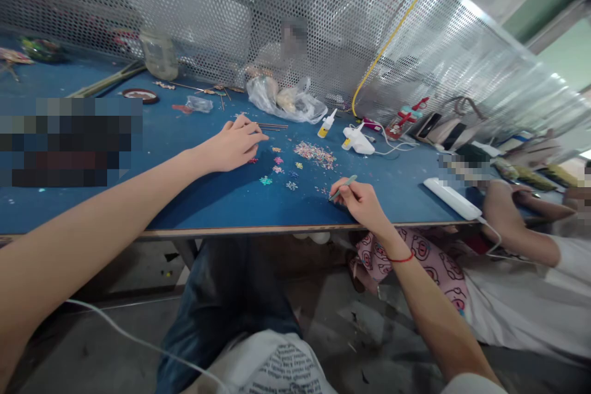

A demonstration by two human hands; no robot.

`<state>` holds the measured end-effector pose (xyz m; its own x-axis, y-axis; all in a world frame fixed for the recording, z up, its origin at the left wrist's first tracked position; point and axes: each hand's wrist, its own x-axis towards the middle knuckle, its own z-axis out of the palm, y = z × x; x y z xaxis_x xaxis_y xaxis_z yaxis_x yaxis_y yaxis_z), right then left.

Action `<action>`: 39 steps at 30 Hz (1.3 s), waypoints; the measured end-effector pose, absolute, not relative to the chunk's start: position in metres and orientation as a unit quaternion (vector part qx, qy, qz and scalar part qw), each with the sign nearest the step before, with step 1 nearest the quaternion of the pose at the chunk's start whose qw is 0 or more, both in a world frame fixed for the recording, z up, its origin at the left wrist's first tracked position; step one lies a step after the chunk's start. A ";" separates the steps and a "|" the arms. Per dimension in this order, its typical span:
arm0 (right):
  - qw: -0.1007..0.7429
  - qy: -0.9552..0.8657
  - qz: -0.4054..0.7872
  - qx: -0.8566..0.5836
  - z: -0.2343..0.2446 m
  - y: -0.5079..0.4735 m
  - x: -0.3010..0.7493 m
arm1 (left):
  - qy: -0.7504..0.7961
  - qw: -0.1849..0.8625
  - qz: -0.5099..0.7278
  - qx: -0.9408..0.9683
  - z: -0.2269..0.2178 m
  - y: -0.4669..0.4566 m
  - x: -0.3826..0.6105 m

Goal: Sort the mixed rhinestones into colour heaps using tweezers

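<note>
**Right hand**: fingers pinched together on one green-handled pick, its tip low over the blue table.

**Left hand**: fingers curled; two or three thin metal rods lie at the fingertips, and we cannot tell whether they are gripped.

**Between the hands:** about eight loose flower beads; one heap of pink bits.

**Beyond:** one glue bottle; one white glue gun.

**Risks:** a careless sweep of either hand could scatter the beads; a tug on the cord could drag the gun through the heap.
</note>
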<state>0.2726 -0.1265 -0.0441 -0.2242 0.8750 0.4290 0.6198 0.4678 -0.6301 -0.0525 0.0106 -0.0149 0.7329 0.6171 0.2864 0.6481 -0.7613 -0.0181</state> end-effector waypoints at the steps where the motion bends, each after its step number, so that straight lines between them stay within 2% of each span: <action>1: 0.386 -0.765 0.166 -0.489 -0.044 -0.126 0.272 | -0.343 0.057 -0.131 -0.929 -0.015 0.011 -0.052; 16: 0.386 -0.756 0.176 -0.499 -0.043 -0.125 0.272 | -0.338 0.037 -0.148 -0.929 -0.017 0.012 -0.053; 22: 0.419 -0.729 0.185 -0.509 -0.039 -0.129 0.270 | -0.315 0.051 -0.173 -0.932 -0.021 0.017 -0.055; 29: 0.474 -0.693 0.213 -0.500 -0.033 -0.104 0.261 | -0.327 0.037 -0.146 -0.933 -0.016 0.011 -0.053; 34: 0.450 -0.729 0.225 -0.464 -0.016 -0.064 0.236 | -0.334 0.038 -0.137 -0.932 -0.012 0.008 -0.053; 39: 0.373 -0.775 0.206 -0.467 -0.012 -0.060 0.231 | -0.329 0.049 -0.144 -0.932 -0.013 0.008 -0.052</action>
